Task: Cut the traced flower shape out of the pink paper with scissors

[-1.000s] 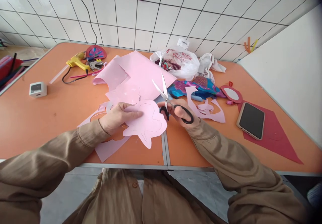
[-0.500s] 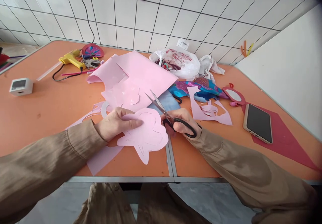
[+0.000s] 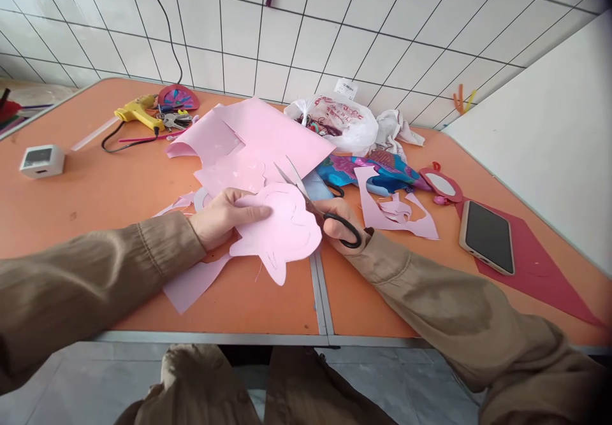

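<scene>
My left hand [image 3: 229, 216] pinches a pink cut-out [image 3: 282, 230] by its left side, thumb on top. The cut-out has a wavy outline, a pointed tip at the bottom and thin drawn lines on its face. In my right hand [image 3: 337, 218] is a pair of scissors [image 3: 345, 229] with black handles. Its blades stand apart and point up and to the left, at the upper right edge of the cut-out, which hides part of them. Beyond both hands lies a large pink sheet [image 3: 268, 132], partly curled.
Pink scraps [image 3: 368, 205] lie to the right, near a phone [image 3: 488, 237] on a red sheet [image 3: 540, 272]. A yellow glue gun [image 3: 138, 113] and a small white box [image 3: 42, 161] are at the left. A plastic bag [image 3: 354, 122] stands against the tiled wall [image 3: 239, 30].
My left hand has raised the cut-out slightly and tilted it. The scissors have come closer, so the cut-out now covers part of them.
</scene>
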### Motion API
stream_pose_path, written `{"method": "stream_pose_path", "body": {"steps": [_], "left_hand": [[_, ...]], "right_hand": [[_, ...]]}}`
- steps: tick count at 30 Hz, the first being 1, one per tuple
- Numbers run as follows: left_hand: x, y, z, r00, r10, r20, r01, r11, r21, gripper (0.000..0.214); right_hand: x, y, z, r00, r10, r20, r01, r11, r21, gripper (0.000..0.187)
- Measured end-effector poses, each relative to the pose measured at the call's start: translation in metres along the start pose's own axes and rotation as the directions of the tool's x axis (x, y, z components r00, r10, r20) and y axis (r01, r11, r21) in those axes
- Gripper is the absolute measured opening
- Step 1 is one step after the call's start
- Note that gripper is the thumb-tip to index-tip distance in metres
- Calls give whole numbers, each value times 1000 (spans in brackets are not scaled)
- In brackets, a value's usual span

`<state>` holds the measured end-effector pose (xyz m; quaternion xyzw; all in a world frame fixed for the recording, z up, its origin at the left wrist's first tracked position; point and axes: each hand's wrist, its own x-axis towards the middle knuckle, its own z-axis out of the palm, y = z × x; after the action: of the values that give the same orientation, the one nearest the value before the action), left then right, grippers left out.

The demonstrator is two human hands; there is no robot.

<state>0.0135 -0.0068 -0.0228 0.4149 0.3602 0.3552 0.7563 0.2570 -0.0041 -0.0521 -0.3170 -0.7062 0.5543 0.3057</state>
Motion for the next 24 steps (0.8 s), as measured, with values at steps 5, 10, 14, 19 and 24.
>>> {"method": "stream_pose_path", "body": {"steps": [5,10,14,19,24], "left_hand": [[7,4,-7,998,44,38,-44,999,12,31],[4,2,-11,994,-7,110,-18,974,227,33],[4,2,-11,994,-14,109,-11,974,228,34],[5,4,-12,992,-44,122,14,971,240,32],[6,5,-11,988,-44,149,11,977,215,25]], "right_hand": [[1,-1,6,983,-126,-137,158,954,254,52],[0,0,7,983,-116,-141,153,945,288,52],[-8,-3,-3,988,-33,-150,59,984,167,56],[-21,-11,-10,992,20,-125,-11,998,68,55],[-24,-15,-1,990,67,-125,-59,996,71,55]]}}
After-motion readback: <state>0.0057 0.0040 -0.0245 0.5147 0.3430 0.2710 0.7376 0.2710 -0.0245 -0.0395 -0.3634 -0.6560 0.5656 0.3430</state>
